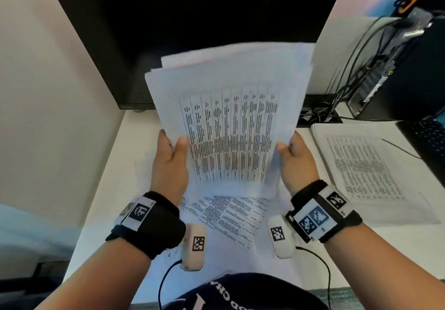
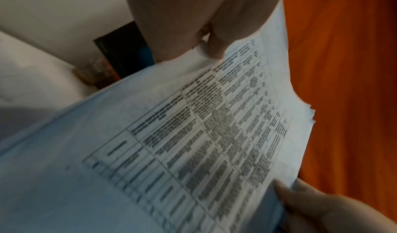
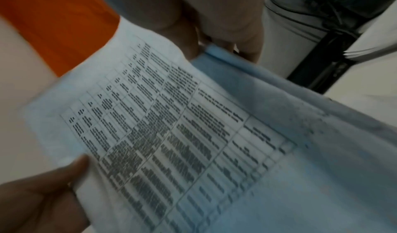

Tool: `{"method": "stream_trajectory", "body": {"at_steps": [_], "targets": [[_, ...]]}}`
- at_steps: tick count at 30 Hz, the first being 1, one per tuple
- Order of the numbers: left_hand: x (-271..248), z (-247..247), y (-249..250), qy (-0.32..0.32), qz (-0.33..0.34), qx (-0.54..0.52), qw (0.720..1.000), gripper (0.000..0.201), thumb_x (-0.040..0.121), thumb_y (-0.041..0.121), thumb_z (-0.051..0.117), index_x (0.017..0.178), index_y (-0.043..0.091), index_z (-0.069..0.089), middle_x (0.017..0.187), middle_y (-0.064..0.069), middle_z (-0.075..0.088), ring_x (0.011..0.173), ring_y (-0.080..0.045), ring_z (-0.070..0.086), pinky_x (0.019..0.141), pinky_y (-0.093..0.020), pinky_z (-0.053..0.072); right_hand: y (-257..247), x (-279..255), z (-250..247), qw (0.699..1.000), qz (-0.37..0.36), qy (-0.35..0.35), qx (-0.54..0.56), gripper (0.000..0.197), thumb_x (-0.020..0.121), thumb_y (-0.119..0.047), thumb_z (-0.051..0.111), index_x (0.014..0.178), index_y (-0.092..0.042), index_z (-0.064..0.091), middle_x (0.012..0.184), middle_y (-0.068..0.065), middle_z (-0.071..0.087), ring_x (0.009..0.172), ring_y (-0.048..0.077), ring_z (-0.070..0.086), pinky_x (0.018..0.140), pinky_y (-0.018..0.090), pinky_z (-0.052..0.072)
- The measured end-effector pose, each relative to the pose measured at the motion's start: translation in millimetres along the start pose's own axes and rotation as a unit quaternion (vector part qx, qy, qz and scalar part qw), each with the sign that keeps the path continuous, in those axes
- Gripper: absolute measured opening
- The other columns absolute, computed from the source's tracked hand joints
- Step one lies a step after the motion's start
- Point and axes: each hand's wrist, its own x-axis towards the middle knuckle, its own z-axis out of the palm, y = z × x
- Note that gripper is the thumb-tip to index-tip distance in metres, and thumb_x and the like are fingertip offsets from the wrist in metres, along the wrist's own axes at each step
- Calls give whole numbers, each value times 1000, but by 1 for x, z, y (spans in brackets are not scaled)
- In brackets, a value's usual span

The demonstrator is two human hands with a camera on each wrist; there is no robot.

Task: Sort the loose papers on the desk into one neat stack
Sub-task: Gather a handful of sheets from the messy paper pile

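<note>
I hold a bundle of printed sheets upright over the desk, its top edges uneven and fanned. The front page carries a dense table. My left hand grips the bundle's lower left edge, thumb on the front. On the lower right edge, my right hand grips the same way. In the left wrist view the bundle runs from my left hand to my right hand. The right wrist view shows the same bundle pinched by my right hand. A loose printed sheet lies flat under the bundle.
A second pile of printed paper lies on the white desk at the right. A dark monitor stands close behind the bundle. A computer tower and cables fill the back right. A wall borders the left.
</note>
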Motion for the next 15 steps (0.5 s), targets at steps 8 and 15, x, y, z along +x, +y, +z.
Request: {"method": "stream_trajectory", "body": {"at_steps": [8,15], "targets": [[-16,11,-10,-19,16,-44,999,36,101,29,40,134,26,28,120,24,53,108,15,53,90,-12,44,14,-24,10,998,-31,3,59,27,96,-17,48,116,-34,40,109,-26,55,94,-23,51,80,1,41],[-10,16,-20,-23,-27,-30,999,32,101,22,40,119,47,31,108,34,50,91,30,48,72,8,35,26,-19,15,999,1,-3,33,29,100,-10,38,116,-34,38,103,-34,46,86,-35,42,73,-10,30]]}}
